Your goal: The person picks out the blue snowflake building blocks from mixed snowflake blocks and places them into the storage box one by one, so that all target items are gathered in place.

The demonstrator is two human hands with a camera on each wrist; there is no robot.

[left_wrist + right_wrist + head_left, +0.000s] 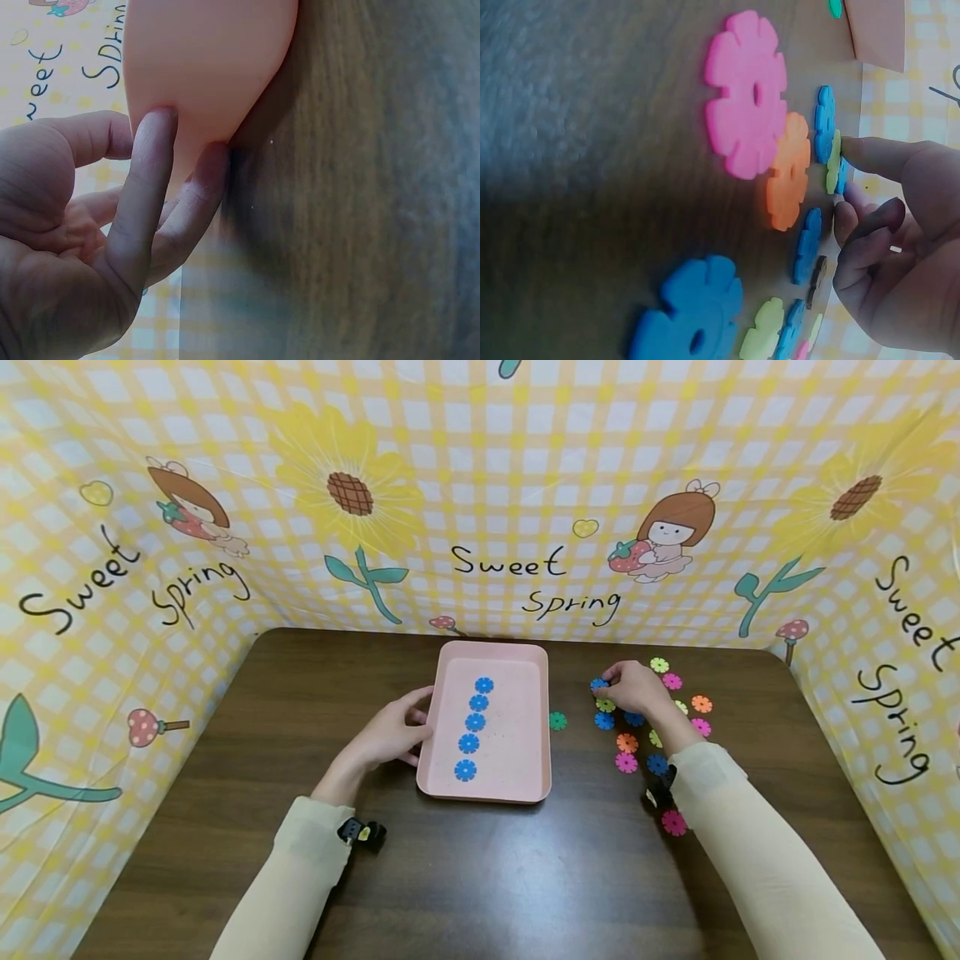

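A pink tray [531,731] lies on the table with several blue snowflake discs [468,743] in a column inside it. My left hand [390,727] holds the tray's left side, its fingertips on the outer wall and rim in the left wrist view. To the tray's right, my right hand [636,687] pinches a blue snowflake disc [597,685] between thumb and finger. Right below that disc is a yellow-green disc [604,704], with another blue disc [603,721] beneath it. In the right wrist view the pinched disc is mostly hidden behind the yellow-green one [833,161].
A green disc [558,721] lies against the tray's right edge. Under and around the right forearm are scattered orange [627,742], pink [626,762], blue [657,765] and yellow-green discs. A yellow checked cloth [495,485] with printed flowers walls the table's back and sides.
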